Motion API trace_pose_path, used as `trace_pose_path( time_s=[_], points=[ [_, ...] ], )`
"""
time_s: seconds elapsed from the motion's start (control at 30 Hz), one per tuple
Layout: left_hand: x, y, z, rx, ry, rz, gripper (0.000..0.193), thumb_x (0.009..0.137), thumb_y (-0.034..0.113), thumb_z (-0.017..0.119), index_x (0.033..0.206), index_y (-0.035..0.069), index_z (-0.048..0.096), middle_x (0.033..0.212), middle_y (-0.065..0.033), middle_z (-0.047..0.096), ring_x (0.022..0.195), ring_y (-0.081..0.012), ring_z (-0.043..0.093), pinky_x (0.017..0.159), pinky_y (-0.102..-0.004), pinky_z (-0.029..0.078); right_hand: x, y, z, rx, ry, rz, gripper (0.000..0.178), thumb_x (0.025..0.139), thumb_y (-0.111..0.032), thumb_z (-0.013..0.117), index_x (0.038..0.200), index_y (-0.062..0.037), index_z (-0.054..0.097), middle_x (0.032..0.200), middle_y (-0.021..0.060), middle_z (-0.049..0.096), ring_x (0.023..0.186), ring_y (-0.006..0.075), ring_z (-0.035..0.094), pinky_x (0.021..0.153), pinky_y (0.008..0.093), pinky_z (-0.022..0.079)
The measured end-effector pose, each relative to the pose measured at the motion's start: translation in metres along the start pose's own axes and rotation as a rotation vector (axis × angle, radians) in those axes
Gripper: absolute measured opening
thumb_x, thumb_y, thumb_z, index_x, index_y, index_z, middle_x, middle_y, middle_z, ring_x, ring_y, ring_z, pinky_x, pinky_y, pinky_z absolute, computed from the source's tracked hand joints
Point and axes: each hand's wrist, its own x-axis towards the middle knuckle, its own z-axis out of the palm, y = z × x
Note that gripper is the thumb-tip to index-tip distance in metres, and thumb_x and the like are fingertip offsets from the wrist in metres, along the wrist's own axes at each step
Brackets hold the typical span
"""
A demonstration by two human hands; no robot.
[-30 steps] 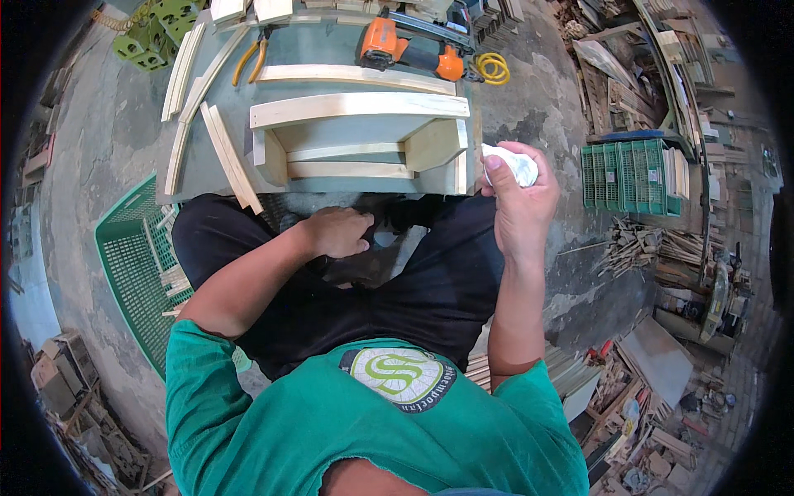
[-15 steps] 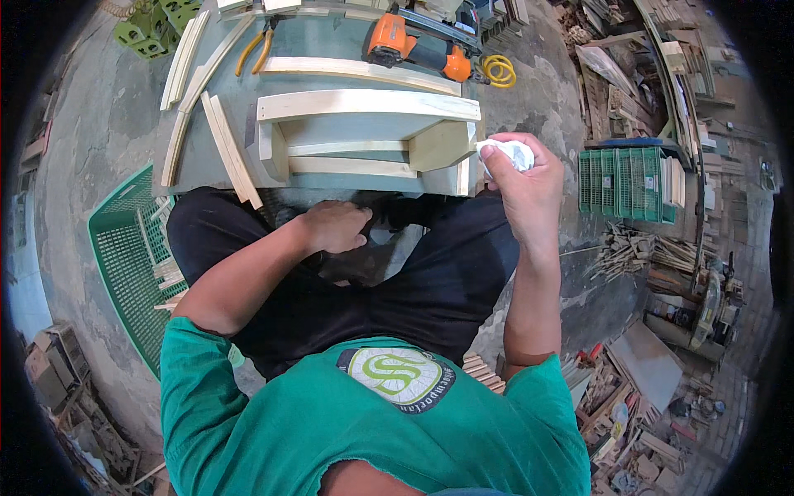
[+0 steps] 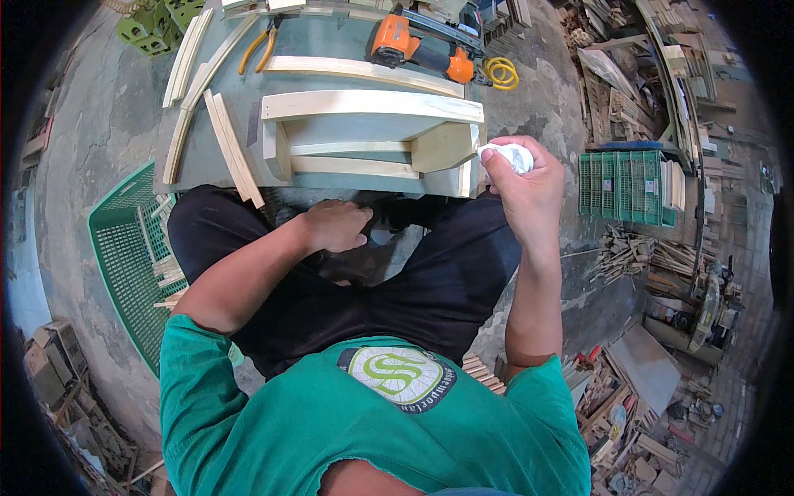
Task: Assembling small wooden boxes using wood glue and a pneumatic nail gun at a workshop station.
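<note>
My right hand (image 3: 529,178) is closed on a small white pouch (image 3: 509,157), soft and crumpled, thumb pressed on its face. The pouch's narrow end meets the right end of a pale wooden frame (image 3: 372,105), or sits very close to it. This frame has curved long rails and short end blocks, and rests on the grey-green work table (image 3: 223,169). Over my lap, just short of the table edge, my left hand (image 3: 337,225) hangs loosely with the fingers apart from the thumb. Nothing shows in it, though its palm is hidden.
Beyond the frame lie an orange nail gun (image 3: 422,51), pliers with orange handles (image 3: 258,51) and a curved wooden strip (image 3: 356,73). More strips (image 3: 227,145) lie at the left. A green crate (image 3: 124,264) stands beside my left leg; stacked green crates (image 3: 624,186) stand right.
The frame and table appear shifted very slightly right and down in the picture. Both hands keep nearly the same pose, the right one still holding the white pouch.
</note>
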Motion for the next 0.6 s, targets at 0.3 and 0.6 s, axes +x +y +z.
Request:
trace_pose_path(
  time_s=[0.3, 0.6],
  points=[
    [-0.001, -0.001, 0.000, 0.006, 0.009, 0.004, 0.046, 0.099, 0.028, 0.063, 0.135, 0.000, 0.053, 0.116, -0.0269, 0.068, 0.115, -0.0446, 0.064, 0.098, -0.0544, 0.050, -0.001, 0.000, -0.001, -0.036, 0.016, -0.006, 0.012, 0.089, -0.008, 0.075, 0.096, 0.0016, 0.073, 0.076, -0.0025, 0.065, 0.068, 0.0033, 0.056, 0.058, 0.0215, 0.044],
    [0.007, -0.008, 0.008, 0.005, 0.030, 0.017, 0.048, 0.096, 0.029, 0.064, 0.134, 0.001, 0.055, 0.118, -0.0263, 0.067, 0.117, -0.0428, 0.063, 0.099, -0.0541, 0.050, -0.018, -0.023, 0.021, 0.067, 0.037, -0.022, 0.014, 0.090, -0.009, 0.078, 0.099, 0.0002, 0.072, 0.079, -0.0033, 0.065, 0.069, 0.0022, 0.055, 0.060, 0.0199, 0.043]
  ],
)
